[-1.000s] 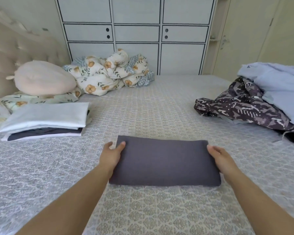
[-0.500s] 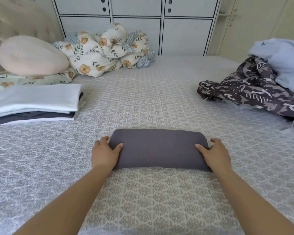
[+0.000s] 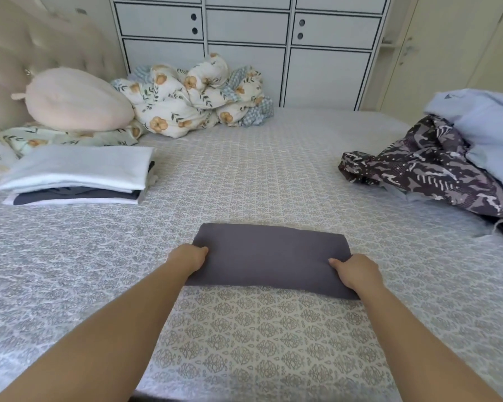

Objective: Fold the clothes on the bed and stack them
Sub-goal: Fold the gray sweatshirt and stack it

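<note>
Both hands have slid from the outer edges of the folded grey cloth (image 3: 269,256) to its near corners, and the fingers that lay straight along its sides a moment ago are now curled. Left hand (image 3: 188,258) grips the near left corner, thumb on top of the fabric and the other fingers tucked out of sight beneath it; right hand (image 3: 355,271) grips the near right corner the same way, thumb lying on the cloth. The grey cloth rests as a flat rectangle on the patterned bed (image 3: 244,181), in the middle and close to the person. To the far left a stack of folded clothes (image 3: 76,177) sits on the bed, a white piece on top and a dark one under it, well apart from the grey cloth. On the right edge lies a heap of unfolded clothes: a dark patterned garment (image 3: 427,172) with a pale blue garment (image 3: 488,123) above it. A pink pillow (image 3: 76,101) and a bunched floral blanket (image 3: 195,97) lie by the headboard, in front of a white wardrobe (image 3: 244,27).
</note>
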